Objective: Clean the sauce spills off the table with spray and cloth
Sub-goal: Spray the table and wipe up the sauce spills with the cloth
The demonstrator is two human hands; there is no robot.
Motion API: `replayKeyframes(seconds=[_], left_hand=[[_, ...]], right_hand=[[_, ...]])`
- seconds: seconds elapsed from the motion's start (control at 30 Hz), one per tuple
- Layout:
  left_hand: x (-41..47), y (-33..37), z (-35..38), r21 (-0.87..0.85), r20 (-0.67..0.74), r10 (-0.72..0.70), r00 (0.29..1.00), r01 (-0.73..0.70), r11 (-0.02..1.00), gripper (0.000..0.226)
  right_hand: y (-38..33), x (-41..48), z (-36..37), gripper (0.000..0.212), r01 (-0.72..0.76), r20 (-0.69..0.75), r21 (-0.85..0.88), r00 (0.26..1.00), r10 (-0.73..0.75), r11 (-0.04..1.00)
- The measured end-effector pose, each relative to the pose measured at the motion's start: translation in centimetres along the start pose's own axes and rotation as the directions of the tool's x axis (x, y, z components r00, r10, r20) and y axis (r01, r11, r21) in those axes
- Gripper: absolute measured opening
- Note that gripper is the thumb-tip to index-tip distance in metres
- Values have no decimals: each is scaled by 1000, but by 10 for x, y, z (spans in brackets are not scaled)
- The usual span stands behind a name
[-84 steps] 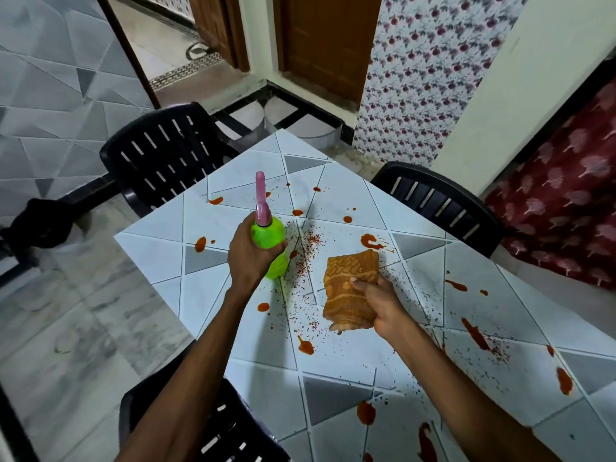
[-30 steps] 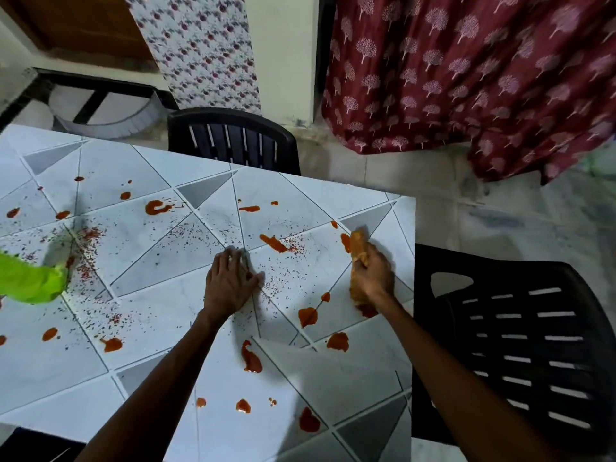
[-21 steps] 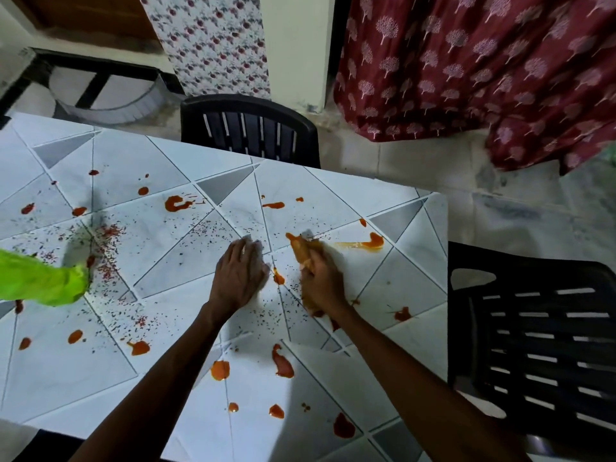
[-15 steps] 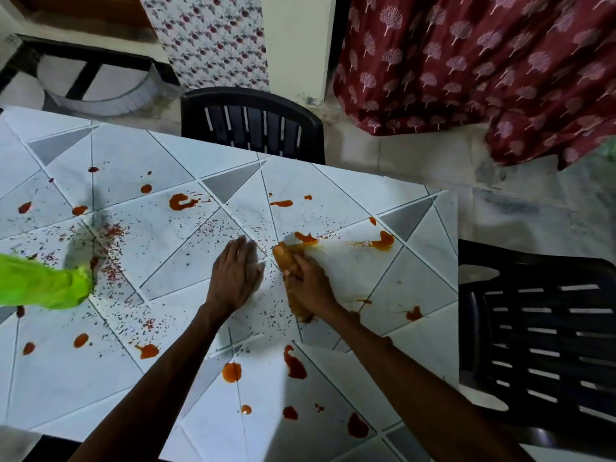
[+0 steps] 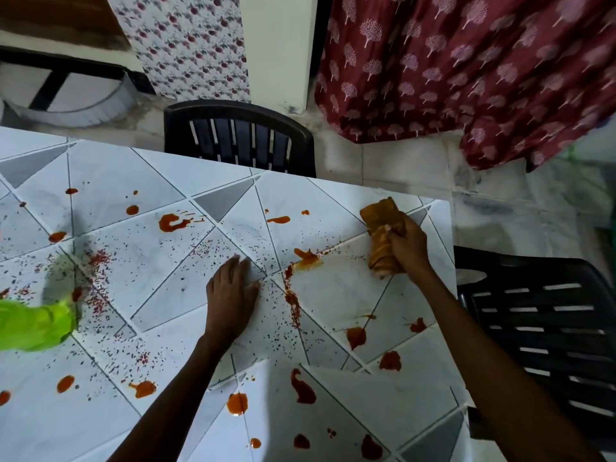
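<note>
Right hand (image 5: 408, 248): gripping folded cloth (image 5: 381, 225), swept from centre to table (image 5: 333, 295) edge, 2 o'clock. Left hand (image 5: 230, 295): flat, fingers straight, pressing table centre. Smear (image 5: 306, 260) left between hands; wiped strip cleaner. Sauce spills (image 5: 303, 391) at 6 o'clock untouched. Spray bottle (image 5: 33, 328) at 9 o'clock, unheld.

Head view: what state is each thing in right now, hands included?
table: spattered with sauce spills.
left hand: flat, fingers straight, on the table.
right hand: curled round the cloth.
cloth: bunched, sauce-stained, near the table's far right corner.
spray bottle: unheld, at the left edge.
</note>
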State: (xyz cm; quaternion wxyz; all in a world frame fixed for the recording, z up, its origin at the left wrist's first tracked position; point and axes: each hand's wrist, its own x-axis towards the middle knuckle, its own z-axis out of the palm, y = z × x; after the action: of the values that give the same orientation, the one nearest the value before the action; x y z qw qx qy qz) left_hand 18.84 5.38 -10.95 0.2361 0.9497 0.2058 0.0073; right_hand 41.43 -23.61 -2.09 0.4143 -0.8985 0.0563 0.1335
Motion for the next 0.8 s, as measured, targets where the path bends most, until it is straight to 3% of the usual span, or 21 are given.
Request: replayKeyframes(seconds=[0.23, 0.37, 0.5, 0.67, 0.8], left_hand=[[11, -6, -3, 19, -20, 24, 1000, -23, 1000, 67], [17, -8, 0, 48, 5, 29, 1000, -30, 998, 70], [19, -3, -1, 27, 12, 13, 1000, -13, 1000, 70], [19, -1, -3, 24, 24, 20, 1000, -21, 999, 67], [18, 0, -5, 2, 28, 22, 999, -22, 1000, 63]], right_hand=[[-1, 42, -1, 27, -9, -32, -126, 999, 5, 992], [-9, 44, 35, 35, -14, 94, -129, 995, 26, 992], [-22, 22, 92, 39, 76, 237, -103, 970, -50, 992], [-46, -40, 144, 34, 84, 485, 75, 867, -110, 994], [-55, -68, 148, 38, 118, 556, 86, 818, -146, 989]])
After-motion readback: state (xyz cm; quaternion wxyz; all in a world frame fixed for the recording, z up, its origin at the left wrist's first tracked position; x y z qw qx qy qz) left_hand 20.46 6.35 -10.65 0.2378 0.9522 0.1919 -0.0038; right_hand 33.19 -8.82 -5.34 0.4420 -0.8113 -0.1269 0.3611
